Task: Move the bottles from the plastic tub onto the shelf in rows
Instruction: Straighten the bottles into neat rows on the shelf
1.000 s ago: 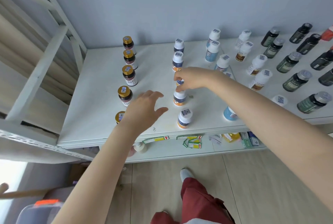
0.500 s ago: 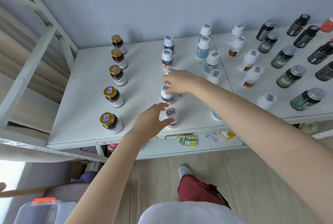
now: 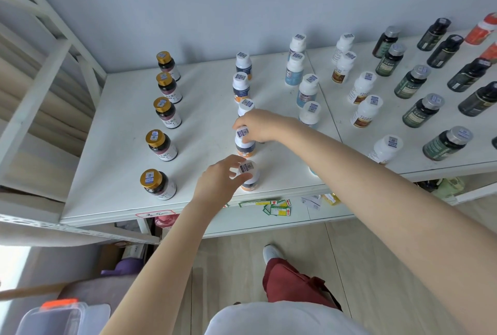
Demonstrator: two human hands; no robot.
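Five gold-capped dark bottles (image 3: 161,143) stand in your leftmost row on the white shelf (image 3: 113,162), running from the wall to the front edge. Next row over has five white-capped bottles with dark-blue and orange labels. Your left hand (image 3: 219,181) has its fingertips (image 3: 240,178) pinching the cap of the front bottle (image 3: 250,177) in that row, right by the shelf's edge. Your right hand (image 3: 259,124) pinches the cap of the next bottle (image 3: 244,143) just behind it, fingers curled over the top.

Further right I count four white bottles with light-blue labels (image 3: 308,91), a fifth blue one peeking out behind your right forearm, then five white bottles with brown labels (image 3: 365,112). Past those, five dark green bottles with silver caps (image 3: 422,110), at least five black ones, and two red-orange ones cut off at the frame edge.

Every cap wears a small blue-and-white code sticker; too small to read. Label text is Chinese and too small for me to make out. Green and yellow tags (image 3: 277,209) hang along the lower shelf edge. Your plastic tub (image 3: 51,318), clear with an orange latch, sits at the bottom left, well away from the shelf.
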